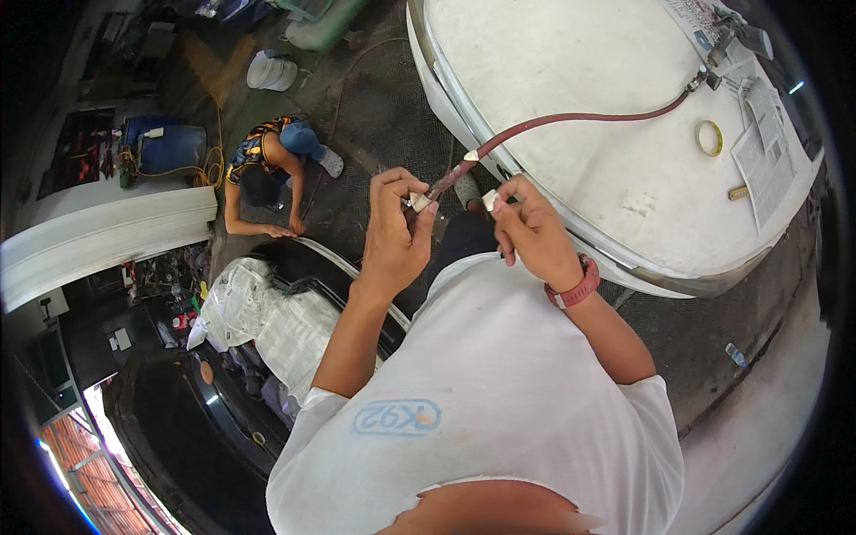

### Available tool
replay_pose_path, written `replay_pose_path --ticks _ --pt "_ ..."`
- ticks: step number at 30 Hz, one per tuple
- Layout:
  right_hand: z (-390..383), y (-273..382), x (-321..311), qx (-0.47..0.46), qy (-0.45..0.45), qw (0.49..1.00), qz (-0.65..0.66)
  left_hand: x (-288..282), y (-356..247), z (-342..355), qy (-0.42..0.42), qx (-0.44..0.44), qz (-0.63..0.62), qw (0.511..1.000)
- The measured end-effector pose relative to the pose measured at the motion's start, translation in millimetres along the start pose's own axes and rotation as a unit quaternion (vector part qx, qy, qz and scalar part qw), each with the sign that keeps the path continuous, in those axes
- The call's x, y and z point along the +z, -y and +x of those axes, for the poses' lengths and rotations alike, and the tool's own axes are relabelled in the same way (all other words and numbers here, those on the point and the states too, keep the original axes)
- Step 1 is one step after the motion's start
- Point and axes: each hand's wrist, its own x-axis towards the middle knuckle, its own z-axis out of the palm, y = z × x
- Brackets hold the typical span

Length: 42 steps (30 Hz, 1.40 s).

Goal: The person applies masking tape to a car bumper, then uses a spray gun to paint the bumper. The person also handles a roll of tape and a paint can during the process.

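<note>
A dark red hose (571,119) runs from the spray gun (704,78) on the white car panel down to my hands. My left hand (390,234) is closed, pinching the hose near its lower end, where a whitish wrap (419,202) shows at the fingertips. Another pale band of tape (472,156) circles the hose slightly farther up. Just to the right of the hose, my right hand (537,234) pinches a small white piece (489,201), possibly tape; its kind is unclear. A red watch is on that wrist.
The white car panel (571,53) bears a yellow tape roll (709,138) and newspaper (765,160). At left, a person (267,169) crouches by a dark car part-covered with paper (294,334). A white bucket (272,71) and plastic bottle (736,354) stand or lie on the floor.
</note>
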Motion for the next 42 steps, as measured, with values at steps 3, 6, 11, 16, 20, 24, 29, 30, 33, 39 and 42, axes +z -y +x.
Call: replay_pose_path --ticks 3,6,11,16,20,24,29,30,33,39,42 --pt "3.0 4.0 7.0 0.003 0.038 0.999 0.007 -0.2 -2.9 -2.6 -0.011 -0.021 0.017 1.0" --pt "4.6 4.7 9.0 0.005 0.056 0.998 -0.004 0.9 -9.7 -5.8 -0.049 -0.027 0.033 0.998" --pt "9.8 1.8 7.6 0.017 -0.003 0.996 0.084 2.5 -12.3 -10.3 -0.072 0.043 0.063 0.994" --pt "19.6 3.2 8.1 -0.039 -0.098 0.981 0.163 5.4 -5.7 -17.4 -0.072 0.116 0.079 0.987" --pt "21.7 3.4 10.2 -0.009 -0.118 0.974 0.194 8.6 -0.1 -24.2 -0.071 0.148 0.084 0.983" --pt "21.8 -1.7 10.2 0.002 -0.119 0.972 0.205 11.6 4.3 -27.9 -0.078 0.164 0.066 0.981" --pt "25.2 -9.0 8.1 0.006 -0.111 0.967 0.228 10.7 5.7 -27.5 -0.068 0.181 0.081 0.978" --pt "25.6 -9.6 7.6 0.0 -0.102 0.967 0.234 10.3 5.4 -27.4 -0.067 0.177 0.087 0.978" --pt "25.6 -10.5 7.3 -0.008 -0.087 0.966 0.243 9.3 4.1 -28.5 -0.061 0.173 0.101 0.978" --pt "22.7 -13.7 6.1 -0.022 -0.042 0.951 0.305 7.6 5.2 -30.8 -0.036 0.264 0.154 0.951" --pt "19.5 -18.5 3.4 -0.017 -0.03 0.949 0.315 5.4 6.1 -29.3 -0.012 0.303 0.157 0.94"
